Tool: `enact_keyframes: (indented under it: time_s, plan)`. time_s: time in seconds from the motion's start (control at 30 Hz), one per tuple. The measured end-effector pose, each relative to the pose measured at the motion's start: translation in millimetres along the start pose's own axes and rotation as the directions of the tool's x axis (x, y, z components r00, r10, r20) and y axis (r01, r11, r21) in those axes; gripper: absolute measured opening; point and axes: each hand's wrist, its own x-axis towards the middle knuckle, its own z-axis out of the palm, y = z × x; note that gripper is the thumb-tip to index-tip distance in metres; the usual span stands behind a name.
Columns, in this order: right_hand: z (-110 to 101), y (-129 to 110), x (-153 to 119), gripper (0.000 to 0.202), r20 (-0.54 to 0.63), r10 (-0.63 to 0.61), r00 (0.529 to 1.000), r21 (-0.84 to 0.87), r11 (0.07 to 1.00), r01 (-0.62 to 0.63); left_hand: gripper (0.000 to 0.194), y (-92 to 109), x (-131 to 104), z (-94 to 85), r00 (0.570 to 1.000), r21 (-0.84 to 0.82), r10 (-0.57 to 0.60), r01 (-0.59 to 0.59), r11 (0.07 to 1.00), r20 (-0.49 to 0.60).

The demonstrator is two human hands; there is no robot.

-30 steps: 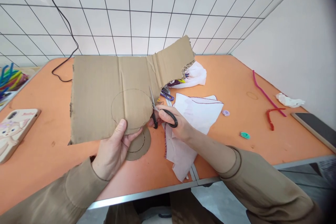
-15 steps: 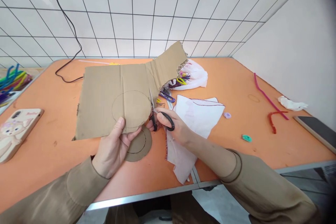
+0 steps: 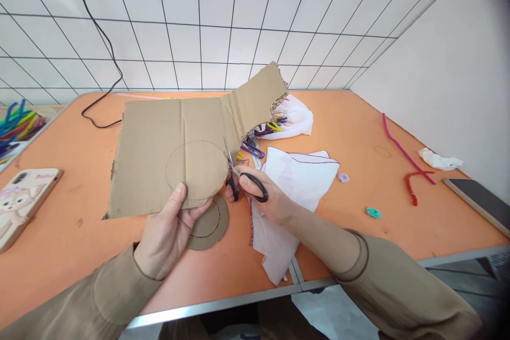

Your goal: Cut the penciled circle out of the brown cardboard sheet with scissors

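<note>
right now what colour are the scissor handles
Black, in the head view: the scissors in the right hand.

Bare orange tabletop (image 3: pixel 71 255) lies open at lower left of the frame, bounded by a phone in a cartoon case (image 3: pixel 22 204) at the left edge and a raised cardboard sheet (image 3: pixel 159 154) that blocks the centre. A black cable (image 3: pixel 98 117) trails across the upper-left corner, beside a tray of coloured pipe cleaners (image 3: pixel 16 125). Right of centre, white fabric (image 3: pixel 295 186) covers the surface, with a bag of clips (image 3: pixel 289 117) behind it. Further right a clear stretch holds only a small green clip (image 3: pixel 373 213) and a lilac one (image 3: pixel 342 177). Red pipe cleaners (image 3: pixel 412 183), a crumpled tissue (image 3: pixel 440 160) and a dark tablet (image 3: pixel 476 196) crowd the right edge against the wall.
</note>
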Motion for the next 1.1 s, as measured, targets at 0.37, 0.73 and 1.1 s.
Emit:
enact_keyframes:
  time_s: [0.37, 0.73, 1.1]
  plan:
    - [1.8, 3.9, 0.1, 0.046, -0.038, 0.005, 0.999, 0.015, 1.000, -0.004, 0.059, -1.6, 4.5, -0.7, 1.000, 0.012, 0.000, 0.000, 1.000, 0.015]
    - [2.4, 5.5, 2.7, 0.045, -0.066, 0.011, 0.998, 0.002, 1.000, -0.011, 0.062, -2.8, 1.0, 0.9, 0.999, 0.013, 0.033, -0.033, 0.999, 0.019]
    - [9.2, 0.2, 0.1, 0.038, -0.177, 0.072, 0.982, -0.033, 0.996, -0.079, 0.065, -1.1, -1.0, -0.4, 0.999, 0.028, 0.036, -0.037, 0.999, 0.031]
